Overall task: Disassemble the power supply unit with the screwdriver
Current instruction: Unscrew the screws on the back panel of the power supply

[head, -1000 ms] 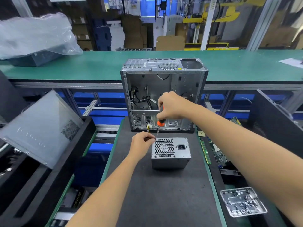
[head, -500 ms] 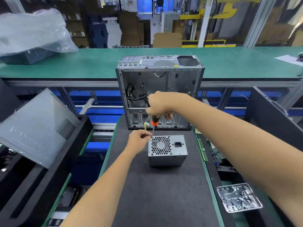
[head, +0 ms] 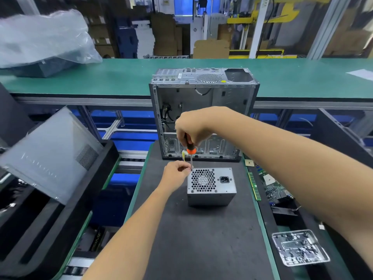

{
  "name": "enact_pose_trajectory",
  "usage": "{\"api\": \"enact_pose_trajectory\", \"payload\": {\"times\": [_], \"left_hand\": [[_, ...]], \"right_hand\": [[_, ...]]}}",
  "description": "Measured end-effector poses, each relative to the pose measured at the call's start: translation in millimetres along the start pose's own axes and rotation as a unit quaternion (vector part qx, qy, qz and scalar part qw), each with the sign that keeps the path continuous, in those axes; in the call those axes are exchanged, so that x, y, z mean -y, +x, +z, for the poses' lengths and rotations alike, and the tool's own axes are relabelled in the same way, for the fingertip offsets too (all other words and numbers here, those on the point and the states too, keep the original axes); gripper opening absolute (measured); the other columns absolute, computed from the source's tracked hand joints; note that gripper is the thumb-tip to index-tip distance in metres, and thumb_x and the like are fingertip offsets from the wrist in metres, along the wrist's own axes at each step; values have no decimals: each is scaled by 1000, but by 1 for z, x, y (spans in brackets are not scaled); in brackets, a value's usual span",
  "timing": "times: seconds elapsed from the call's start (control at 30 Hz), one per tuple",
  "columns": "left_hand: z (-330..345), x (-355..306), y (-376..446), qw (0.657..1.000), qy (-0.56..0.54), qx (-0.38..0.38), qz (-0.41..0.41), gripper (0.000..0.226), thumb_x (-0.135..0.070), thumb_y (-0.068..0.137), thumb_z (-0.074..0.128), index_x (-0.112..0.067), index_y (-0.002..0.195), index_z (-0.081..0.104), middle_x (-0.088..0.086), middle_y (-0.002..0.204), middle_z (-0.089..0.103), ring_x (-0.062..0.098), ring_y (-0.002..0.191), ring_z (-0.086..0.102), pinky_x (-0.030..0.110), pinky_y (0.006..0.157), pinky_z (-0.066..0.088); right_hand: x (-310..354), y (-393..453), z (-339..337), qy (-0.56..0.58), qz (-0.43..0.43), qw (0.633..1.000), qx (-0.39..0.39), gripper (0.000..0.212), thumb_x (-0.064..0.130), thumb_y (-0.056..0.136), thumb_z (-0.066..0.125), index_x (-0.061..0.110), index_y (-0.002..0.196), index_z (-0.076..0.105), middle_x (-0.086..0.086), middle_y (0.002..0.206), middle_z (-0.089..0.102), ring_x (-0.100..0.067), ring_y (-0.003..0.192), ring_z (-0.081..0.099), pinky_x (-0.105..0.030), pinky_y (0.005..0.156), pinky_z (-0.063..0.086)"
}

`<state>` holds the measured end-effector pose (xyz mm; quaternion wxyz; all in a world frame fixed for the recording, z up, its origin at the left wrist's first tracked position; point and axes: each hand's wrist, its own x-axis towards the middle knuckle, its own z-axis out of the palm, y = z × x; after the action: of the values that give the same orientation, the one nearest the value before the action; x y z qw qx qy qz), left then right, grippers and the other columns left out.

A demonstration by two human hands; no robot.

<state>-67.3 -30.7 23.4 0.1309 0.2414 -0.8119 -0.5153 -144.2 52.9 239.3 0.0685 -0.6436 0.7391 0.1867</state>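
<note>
Screwdriver [head: 190,153] clamped in right hand [head: 193,126], tip at power supply unit's [head: 211,185] upper-left corner, just before the open computer case [head: 203,114]; left hand [head: 175,171] pinches shaft. Step: loosening corner screw; next, steady turning.

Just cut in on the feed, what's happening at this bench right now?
A person is working on a power supply unit that sits on the dark mat, fan grille facing up. The right hand grips a screwdriver held upright, its tip at the unit's top-left corner. The left hand pinches at that same corner, beside the tip. Behind stands an open, mostly stripped computer case. The unit's cover looks still closed.
</note>
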Motion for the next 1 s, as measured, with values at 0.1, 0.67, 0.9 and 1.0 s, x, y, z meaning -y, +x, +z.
{"api": "enact_pose_trajectory", "payload": {"times": [0.1,0.67,0.9,1.0], "left_hand": [[-1,0,-1,1000,-2,4,0,10,-12,85,66,-18,87,74,-8,82,70,4,72,57,9,66,41],[-1,-1,4,1000,14,14,-6,10,-13,85,66,-18,86,75,-3,87,72,10,82,62,13,69,42],[-3,-1,2,999,30,12,17,11,-12,85,66,-15,89,76,-2,91,73,10,83,62,19,76,44],[-3,-1,1,1000,21,12,10,11,-13,86,66,-16,91,75,-3,91,73,7,80,61,13,71,41]], "right_hand": [[-4,-3,0,65,18,997,-45,27,16,74,78,21,100,73,6,90,63,-16,87,59,-26,70,46],[-13,-10,14,109,20,991,-69,24,14,84,68,18,104,54,2,98,57,-19,89,53,-30,65,38],[-1,-10,18,184,64,975,-102,12,27,84,62,15,87,58,3,80,58,-15,73,55,-27,57,39],[-1,-6,17,93,143,980,-106,44,42,100,35,12,71,49,-5,60,53,-21,54,57,-28,50,38]]}}
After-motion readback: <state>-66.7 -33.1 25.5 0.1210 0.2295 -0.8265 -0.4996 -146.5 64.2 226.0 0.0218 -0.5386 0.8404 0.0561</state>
